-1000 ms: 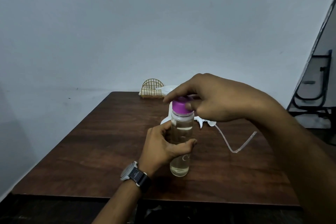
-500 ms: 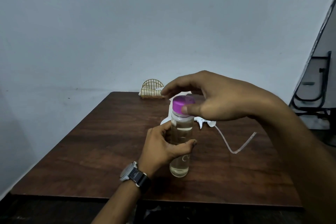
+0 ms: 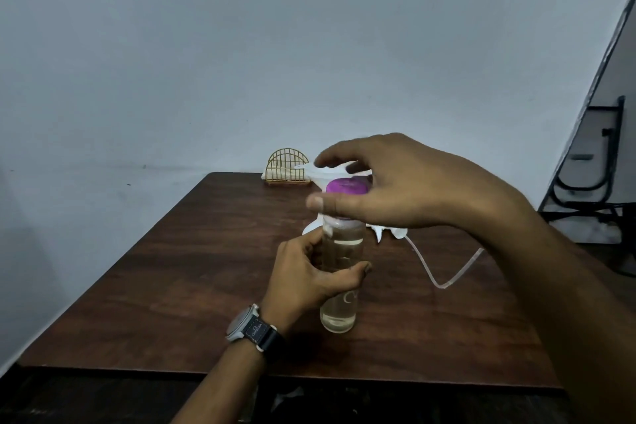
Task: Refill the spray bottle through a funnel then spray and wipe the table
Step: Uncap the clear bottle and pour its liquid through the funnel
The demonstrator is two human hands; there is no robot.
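Left hand (image 3: 309, 274) curled tight round the middle of the bottle (image 3: 344, 248). Bottle upright on the brown wooden table (image 3: 172, 268), pale liquid inside. Right hand (image 3: 413, 189) arched over the purple cap (image 3: 346, 186), thumb straight across its lower front, fingers loosely spread. Gripping or only touching: cannot tell. Clear tube (image 3: 447, 274) lies behind. Wire rack (image 3: 287, 167) at the far edge, against a grey wall (image 3: 241, 45).
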